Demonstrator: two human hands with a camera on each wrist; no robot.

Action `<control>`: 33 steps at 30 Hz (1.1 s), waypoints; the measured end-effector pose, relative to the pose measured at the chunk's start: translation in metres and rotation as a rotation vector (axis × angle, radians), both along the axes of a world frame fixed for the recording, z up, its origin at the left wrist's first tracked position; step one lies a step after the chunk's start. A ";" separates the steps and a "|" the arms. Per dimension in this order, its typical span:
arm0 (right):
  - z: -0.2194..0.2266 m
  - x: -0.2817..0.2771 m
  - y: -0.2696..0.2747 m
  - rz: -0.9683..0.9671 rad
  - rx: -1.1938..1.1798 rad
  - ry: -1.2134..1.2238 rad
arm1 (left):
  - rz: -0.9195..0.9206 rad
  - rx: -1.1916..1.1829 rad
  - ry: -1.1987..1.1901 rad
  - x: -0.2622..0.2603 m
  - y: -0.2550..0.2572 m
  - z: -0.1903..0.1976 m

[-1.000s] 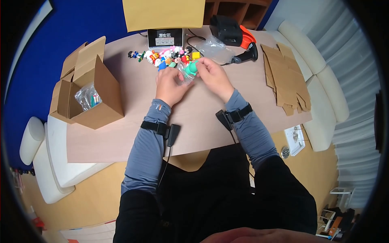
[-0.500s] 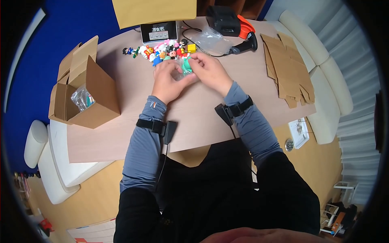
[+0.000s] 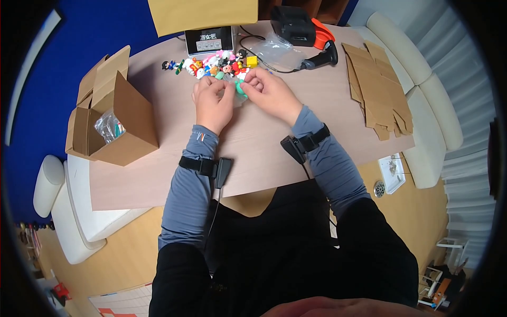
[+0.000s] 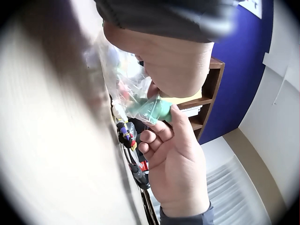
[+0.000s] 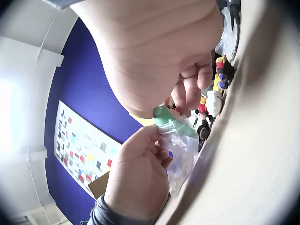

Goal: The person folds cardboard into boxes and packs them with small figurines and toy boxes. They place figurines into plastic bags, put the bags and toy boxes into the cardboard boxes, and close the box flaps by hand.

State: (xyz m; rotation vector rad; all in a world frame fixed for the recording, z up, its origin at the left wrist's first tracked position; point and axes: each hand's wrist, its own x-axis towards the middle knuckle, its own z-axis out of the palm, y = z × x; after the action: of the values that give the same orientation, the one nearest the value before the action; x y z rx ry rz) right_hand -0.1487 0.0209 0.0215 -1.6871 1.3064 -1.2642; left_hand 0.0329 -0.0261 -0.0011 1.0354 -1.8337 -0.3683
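Note:
A green toy figure (image 5: pixel 164 116) sits partly inside a clear plastic bag (image 5: pixel 180 157), with its upper end at the bag's mouth. My left hand (image 3: pixel 214 108) pinches the edge of the bag between thumb and fingers. From the other side my right hand (image 3: pixel 273 96) holds the green figure with thumb and fingertips, its other fingers curled. In the left wrist view the right thumb lies against the smooth green end, and the bag hangs around the rest. Just beyond both hands lies a pile of small colourful toy figures (image 3: pixel 227 67) on the table.
An open cardboard box (image 3: pixel 134 124) holding bagged items stands at the left. Behind the pile is a small screen (image 3: pixel 210 41). A loose clear bag (image 3: pixel 277 53), a handheld scanner (image 3: pixel 319 57) with its cable, and flattened cardboard (image 3: pixel 377 87) lie to the right.
The green figure has gone down deeper into the clear bag. My left fingers have shifted along the bag and now pinch its edge closer to the right hand.

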 end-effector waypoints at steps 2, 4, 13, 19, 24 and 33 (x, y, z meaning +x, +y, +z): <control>-0.001 0.001 0.000 -0.006 0.001 0.013 | -0.002 -0.016 -0.015 0.000 0.002 0.004; -0.001 0.000 0.000 -0.020 0.001 0.041 | -0.038 -0.013 0.002 0.000 0.002 0.005; -0.004 -0.005 -0.003 0.066 -0.040 0.096 | -0.142 -0.017 0.080 0.000 0.003 0.011; -0.022 -0.004 -0.011 0.259 0.250 -0.321 | -0.302 -0.013 0.210 -0.003 0.000 0.005; 0.006 -0.010 -0.002 0.288 0.382 -0.210 | -0.301 0.004 0.251 -0.003 0.000 0.005; -0.002 -0.002 -0.003 0.147 0.079 -0.247 | -0.262 0.031 0.303 -0.003 0.003 0.010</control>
State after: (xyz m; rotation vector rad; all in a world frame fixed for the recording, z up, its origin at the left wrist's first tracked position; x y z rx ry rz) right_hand -0.1510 0.0181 0.0197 -1.4897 1.0530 -1.2706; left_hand 0.0297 -0.0235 0.0090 0.7144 -1.6917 -0.6742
